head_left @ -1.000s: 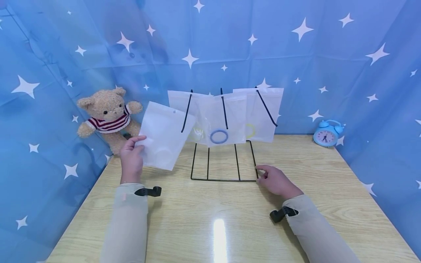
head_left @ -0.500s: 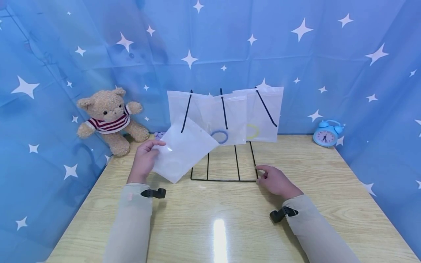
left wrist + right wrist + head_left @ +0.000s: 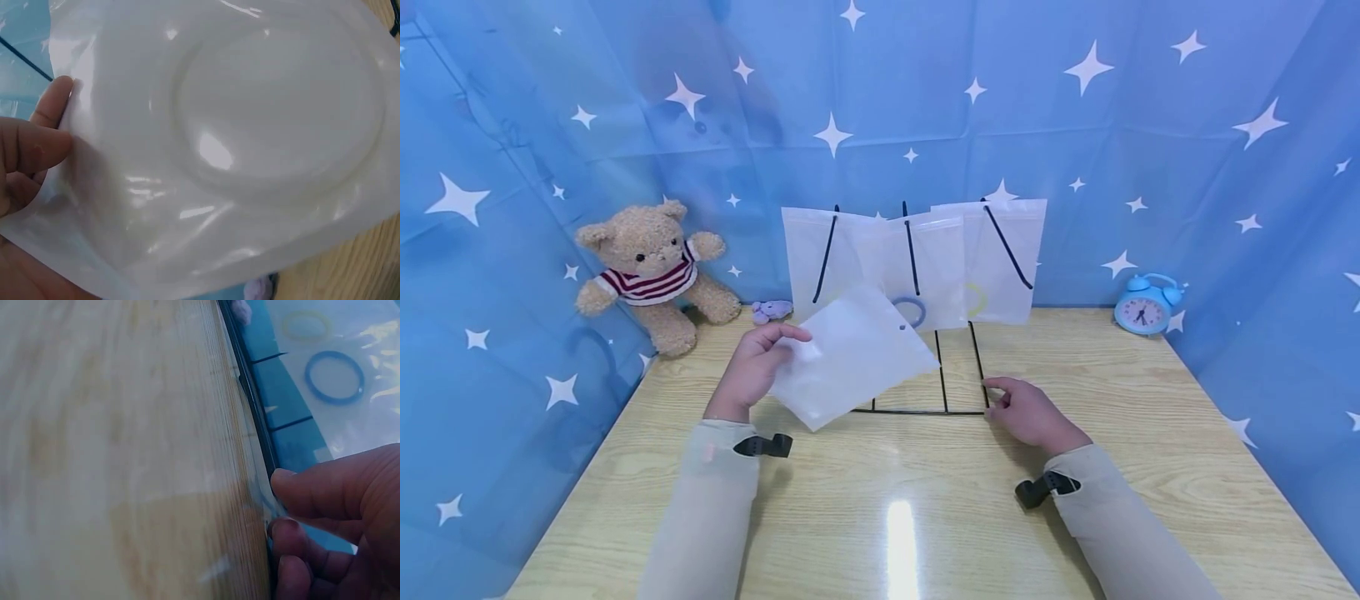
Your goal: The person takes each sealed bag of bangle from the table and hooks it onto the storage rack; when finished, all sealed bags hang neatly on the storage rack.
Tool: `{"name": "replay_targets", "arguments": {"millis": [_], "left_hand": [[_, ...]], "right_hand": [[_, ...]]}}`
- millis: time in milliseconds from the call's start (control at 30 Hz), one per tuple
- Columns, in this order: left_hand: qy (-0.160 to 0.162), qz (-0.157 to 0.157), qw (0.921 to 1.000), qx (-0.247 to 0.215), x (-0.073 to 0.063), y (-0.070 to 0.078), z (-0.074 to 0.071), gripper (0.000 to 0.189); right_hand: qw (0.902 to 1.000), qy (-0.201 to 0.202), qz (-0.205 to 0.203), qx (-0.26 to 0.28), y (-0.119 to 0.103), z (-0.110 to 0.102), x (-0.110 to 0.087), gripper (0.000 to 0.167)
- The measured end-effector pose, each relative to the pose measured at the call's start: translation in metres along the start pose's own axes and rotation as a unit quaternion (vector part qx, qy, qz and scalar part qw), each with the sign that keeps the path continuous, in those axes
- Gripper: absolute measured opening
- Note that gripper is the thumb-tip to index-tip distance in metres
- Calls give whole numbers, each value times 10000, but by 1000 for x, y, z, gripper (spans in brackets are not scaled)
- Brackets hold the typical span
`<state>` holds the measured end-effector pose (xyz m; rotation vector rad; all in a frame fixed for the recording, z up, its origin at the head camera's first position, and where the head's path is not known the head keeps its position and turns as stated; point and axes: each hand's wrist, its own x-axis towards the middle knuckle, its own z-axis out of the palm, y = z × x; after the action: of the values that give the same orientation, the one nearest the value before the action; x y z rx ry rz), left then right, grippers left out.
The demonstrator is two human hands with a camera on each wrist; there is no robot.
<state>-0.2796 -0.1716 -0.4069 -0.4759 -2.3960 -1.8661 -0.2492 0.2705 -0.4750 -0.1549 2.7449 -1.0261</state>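
My left hand [image 3: 748,375] pinches a white translucent zip bag [image 3: 861,358] by its left edge, tilted in front of the black wire rack [image 3: 917,412]. A small hole shows near the bag's far right edge. The left wrist view shows a large pale ring [image 3: 177,94] pressing through the plastic. Thumb and fingers of my right hand [image 3: 1030,412] grip the rack's base at its front right corner. On the rack's prongs hang a left bag [image 3: 808,258], a middle bag [image 3: 940,250] with a blue ring [image 3: 308,378], and a right bag [image 3: 1011,275] with a yellow ring.
A teddy bear [image 3: 647,254] in a striped shirt sits at the back left. Beside it lies a small purple toy [image 3: 771,311]. At the back right stands a blue alarm clock [image 3: 1142,312]. A blue star-patterned curtain [image 3: 910,75] surrounds the wooden table [image 3: 835,517].
My left hand has moved right and slightly nearer, carrying the bag, which has turned and now covers the rack's left front part. The purple toy has come into view. My right hand stays put.
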Motion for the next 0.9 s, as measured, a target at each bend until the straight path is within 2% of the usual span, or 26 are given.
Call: {"name": "replay_targets", "arguments": {"millis": [233,400,567,900], "left_hand": [[-334,715,9965,-268,-4,10,10,29],[-479,1045,9913,-638,-6,18,14,28],[-533,1120,9879,-936,-8,22,17,29],[-251,1063,9883,-1060,-9,23,20,31]], "right_hand": [[10000,25,32,-27,1,1,1,57],[10000,55,16,-64,1,2,2,56],[10000,55,29,-69,1,1,2,56],[9999,44,-23,-112,2,1,2,57]]}}
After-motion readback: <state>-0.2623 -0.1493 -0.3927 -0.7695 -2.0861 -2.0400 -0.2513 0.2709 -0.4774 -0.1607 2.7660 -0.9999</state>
